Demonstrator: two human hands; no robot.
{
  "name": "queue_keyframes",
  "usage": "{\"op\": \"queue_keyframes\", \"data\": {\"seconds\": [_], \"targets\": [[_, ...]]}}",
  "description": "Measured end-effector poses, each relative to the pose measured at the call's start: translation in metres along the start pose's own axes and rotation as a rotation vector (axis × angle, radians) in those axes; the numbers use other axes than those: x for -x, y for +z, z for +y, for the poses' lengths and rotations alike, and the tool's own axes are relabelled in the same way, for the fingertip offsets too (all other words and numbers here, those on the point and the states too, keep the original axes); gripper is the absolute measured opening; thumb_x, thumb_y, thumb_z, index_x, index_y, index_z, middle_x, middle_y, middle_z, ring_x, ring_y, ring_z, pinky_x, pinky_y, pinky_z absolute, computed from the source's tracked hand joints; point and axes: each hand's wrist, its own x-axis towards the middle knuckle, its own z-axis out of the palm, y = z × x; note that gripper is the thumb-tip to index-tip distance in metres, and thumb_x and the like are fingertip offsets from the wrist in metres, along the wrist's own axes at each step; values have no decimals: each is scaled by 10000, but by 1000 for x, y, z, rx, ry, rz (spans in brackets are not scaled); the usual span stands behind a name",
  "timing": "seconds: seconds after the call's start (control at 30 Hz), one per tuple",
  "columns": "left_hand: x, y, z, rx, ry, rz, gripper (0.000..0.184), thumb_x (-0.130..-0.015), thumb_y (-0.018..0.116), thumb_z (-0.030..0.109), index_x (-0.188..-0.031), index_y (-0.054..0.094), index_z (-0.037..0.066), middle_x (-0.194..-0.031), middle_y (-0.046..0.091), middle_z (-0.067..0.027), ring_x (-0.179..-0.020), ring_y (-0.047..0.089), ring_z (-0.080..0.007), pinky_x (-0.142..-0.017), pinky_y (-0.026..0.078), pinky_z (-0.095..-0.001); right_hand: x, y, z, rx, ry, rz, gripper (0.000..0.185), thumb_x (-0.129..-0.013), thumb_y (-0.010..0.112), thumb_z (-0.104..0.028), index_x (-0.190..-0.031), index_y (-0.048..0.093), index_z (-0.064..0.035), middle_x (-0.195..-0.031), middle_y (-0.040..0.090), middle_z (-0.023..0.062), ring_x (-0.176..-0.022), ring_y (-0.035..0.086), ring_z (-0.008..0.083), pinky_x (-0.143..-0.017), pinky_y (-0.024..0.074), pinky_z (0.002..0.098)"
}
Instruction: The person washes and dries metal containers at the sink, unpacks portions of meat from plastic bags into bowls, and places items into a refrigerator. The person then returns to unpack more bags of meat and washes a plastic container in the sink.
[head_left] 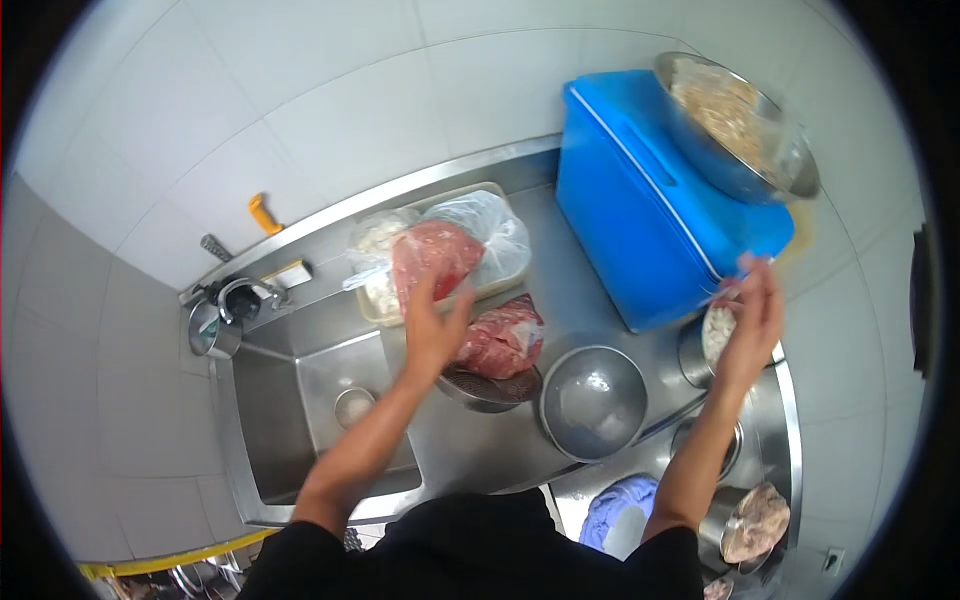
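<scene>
My left hand [438,325] reaches over the counter, fingers spread, at the lower edge of a clear plastic bag of red meat [436,255]. Whether the fingers touch the bag, I cannot tell. The bag lies in a pale tray [512,285] with other clear plastic bags [485,225]. Just right of that hand, a large piece of raw meat [505,338] rests on a dark mesh strainer [490,388]. My right hand [752,325] is raised beside a pot of white pieces [717,330], fingers stretched out and slightly blurred. A small reddish patch shows near its thumb.
A blue cooler box [625,220] stands at the back right, carrying a metal bowl [800,165] with a bag of tan food. A metal mixing bowl [594,403] sits centre. The sink [330,370] and faucet [265,290] are left. Meat tops a pot [715,515] lower right.
</scene>
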Motion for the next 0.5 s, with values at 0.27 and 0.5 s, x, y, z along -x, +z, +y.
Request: {"op": "queue_keyframes", "data": {"seconds": [0.27, 0.5], "targets": [[130, -45, -80, 567, -1247, -292, 660, -746, 562, 147, -1335, 284, 48, -1112, 528, -223, -918, 598, -359, -727, 542, -470, 175, 163, 164, 405, -281, -1111, 548, -702, 705, -234, -1196, 535, -68, -1201, 508, 168, -1163, 445, 325, -965, 362, 443], [174, -48, -99, 598, -1125, -186, 618, -747, 470, 56, -1331, 267, 47, -1007, 562, -152, -756, 622, -284, -600, 567, -418, 181, 180, 141, 1007, -334, -1302, 890, -451, 797, -332, -1240, 466, -86, -1209, 459, 195, -1124, 423, 416, -960, 317, 560]]}}
